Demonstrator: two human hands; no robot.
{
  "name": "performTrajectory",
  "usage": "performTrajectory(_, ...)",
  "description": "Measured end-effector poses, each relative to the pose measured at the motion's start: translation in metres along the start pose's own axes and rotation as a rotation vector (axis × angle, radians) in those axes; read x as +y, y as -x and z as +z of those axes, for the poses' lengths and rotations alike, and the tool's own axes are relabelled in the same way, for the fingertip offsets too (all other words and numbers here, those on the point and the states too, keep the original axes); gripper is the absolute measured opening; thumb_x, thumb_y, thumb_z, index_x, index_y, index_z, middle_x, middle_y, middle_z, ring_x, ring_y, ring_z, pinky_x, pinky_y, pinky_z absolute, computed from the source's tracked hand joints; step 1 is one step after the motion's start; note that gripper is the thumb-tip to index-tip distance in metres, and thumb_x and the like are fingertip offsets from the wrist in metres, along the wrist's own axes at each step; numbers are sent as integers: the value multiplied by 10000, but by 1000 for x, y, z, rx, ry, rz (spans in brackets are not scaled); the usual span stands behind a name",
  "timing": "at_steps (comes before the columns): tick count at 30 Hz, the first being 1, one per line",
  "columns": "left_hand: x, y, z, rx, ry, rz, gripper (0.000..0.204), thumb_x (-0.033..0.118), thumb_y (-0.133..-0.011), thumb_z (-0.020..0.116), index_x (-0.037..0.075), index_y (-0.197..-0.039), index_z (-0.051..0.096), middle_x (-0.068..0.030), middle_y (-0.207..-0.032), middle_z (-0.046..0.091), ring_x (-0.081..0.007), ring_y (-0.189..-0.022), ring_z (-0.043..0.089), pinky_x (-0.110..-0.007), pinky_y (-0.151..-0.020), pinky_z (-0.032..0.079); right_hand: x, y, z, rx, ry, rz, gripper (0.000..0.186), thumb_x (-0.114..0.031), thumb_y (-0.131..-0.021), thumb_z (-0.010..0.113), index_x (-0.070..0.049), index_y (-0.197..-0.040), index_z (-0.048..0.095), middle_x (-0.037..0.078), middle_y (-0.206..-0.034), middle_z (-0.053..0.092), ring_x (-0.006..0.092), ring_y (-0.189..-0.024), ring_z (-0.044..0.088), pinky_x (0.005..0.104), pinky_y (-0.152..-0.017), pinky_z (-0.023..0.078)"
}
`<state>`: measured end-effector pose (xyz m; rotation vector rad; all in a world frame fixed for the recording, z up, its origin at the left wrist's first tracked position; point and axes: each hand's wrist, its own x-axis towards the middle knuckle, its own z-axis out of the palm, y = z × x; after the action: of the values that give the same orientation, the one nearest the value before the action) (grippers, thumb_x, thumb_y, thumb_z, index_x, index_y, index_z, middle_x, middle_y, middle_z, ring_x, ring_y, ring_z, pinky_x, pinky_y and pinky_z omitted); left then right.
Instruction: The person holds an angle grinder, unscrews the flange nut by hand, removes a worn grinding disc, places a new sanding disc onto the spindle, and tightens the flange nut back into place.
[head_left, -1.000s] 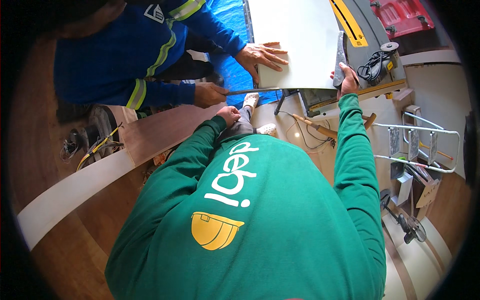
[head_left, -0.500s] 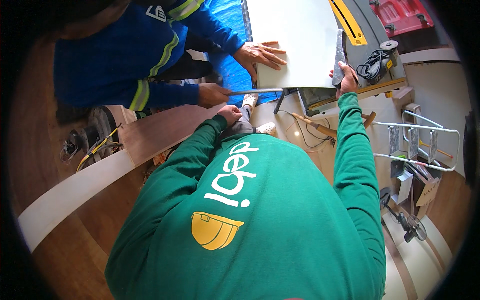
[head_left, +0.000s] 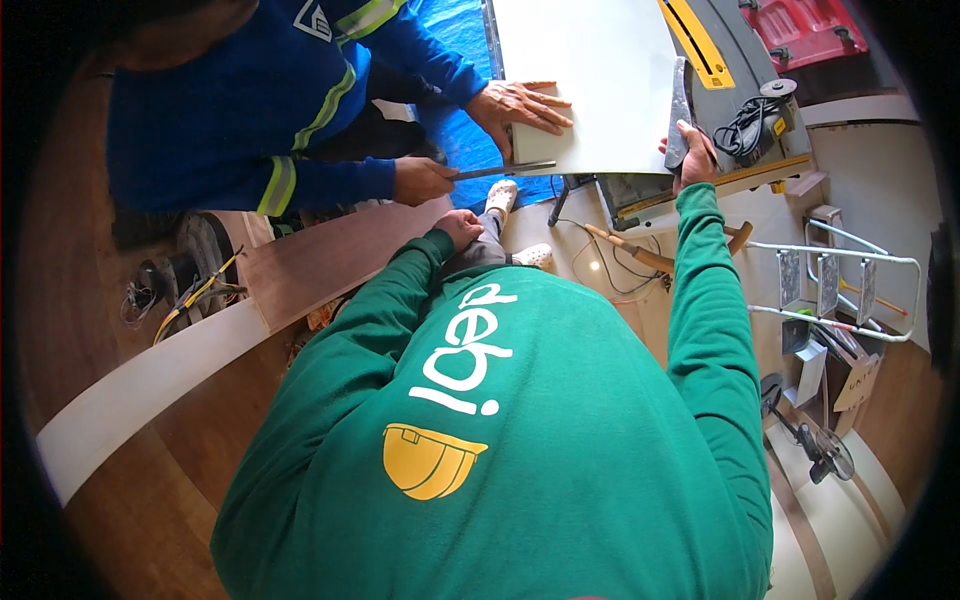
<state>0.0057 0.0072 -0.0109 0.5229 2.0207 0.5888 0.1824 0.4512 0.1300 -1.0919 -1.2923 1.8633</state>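
Observation:
My right hand (head_left: 690, 160) is closed around a grey, tapering tool (head_left: 679, 105), its long narrow part lying along the right side of a white board (head_left: 600, 60). What kind of tool it is, I cannot tell. My left hand (head_left: 460, 230) rests by my knee with its fingers curled, and anything inside them is hidden. Across from me, a person in blue sleeves presses one hand (head_left: 522, 108) flat on the board. That person's other hand (head_left: 423, 181) grips a thin, file-like metal bar (head_left: 505, 170), whose tip overlaps the board's near corner.
Under the board stands a grey table machine with a yellow slotted insert (head_left: 697, 42). A corded power tool (head_left: 765, 122) sits at its right. Curved wooden handles (head_left: 650, 260) and cables lie below. A white stepladder (head_left: 835, 265) is at right, a brown panel (head_left: 330, 255) at left.
The other person's metal bar has risen from below the board's near edge to overlap its corner, shifting slightly left. My two hands stay where they were.

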Motion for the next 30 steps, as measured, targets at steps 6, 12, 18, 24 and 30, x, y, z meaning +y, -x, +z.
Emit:
performTrajectory(6, -6, -2, -1, -27, 12, -32, 283, 318, -863, 744, 65, -991, 752, -121, -915, 761, -232, -811, 711, -380, -780, 560, -4, 3, 5, 13, -24, 7, 319, -184, -892, 703, 61, -1088, 644, 141, -868, 689, 223, -718, 702, 334, -675, 631)
performTrajectory(12, 20, 11, -8, -23, -31, 10, 277, 303, -878, 740, 63, -1016, 749, -98, -909, 750, -196, -818, 698, -356, -766, 554, 0, 0, 0, 7, -14, 9, 352, -217, -899, 710, 67, -1098, 645, 146, -882, 694, 238, -748, 709, 355, -712, 632)
performTrajectory(18, 39, 15, -31, -130, -21, 114, 335, 287, -924, 702, 28, -1137, 705, -95, -1001, 733, -174, -901, 681, -322, -838, 545, -4, 4, 5, 12, -55, 2, 315, -173, -884, 714, 56, -1086, 635, 139, -874, 680, 221, -702, 704, 323, -659, 628)
performTrajectory(24, 73, 61, -77, -345, -233, 153, 621, 454, -903, 729, 52, -1361, 609, -236, -1274, 680, -340, -1104, 689, -408, -980, 530, -3, 3, 1, -2, -67, 5, 295, -162, -889, 708, 50, -1081, 638, 136, -883, 685, 221, -709, 708, 327, -664, 630)
performTrajectory(30, 92, 72, -43, -247, -70, 176, 645, 405, -926, 743, 40, -1422, 551, -215, -1325, 636, -311, -1155, 651, -407, -1008, 524, -5, 3, 4, 35, -57, 18, 296, -165, -887, 711, 50, -1080, 647, 135, -883, 691, 218, -708, 708, 328, -672, 628)
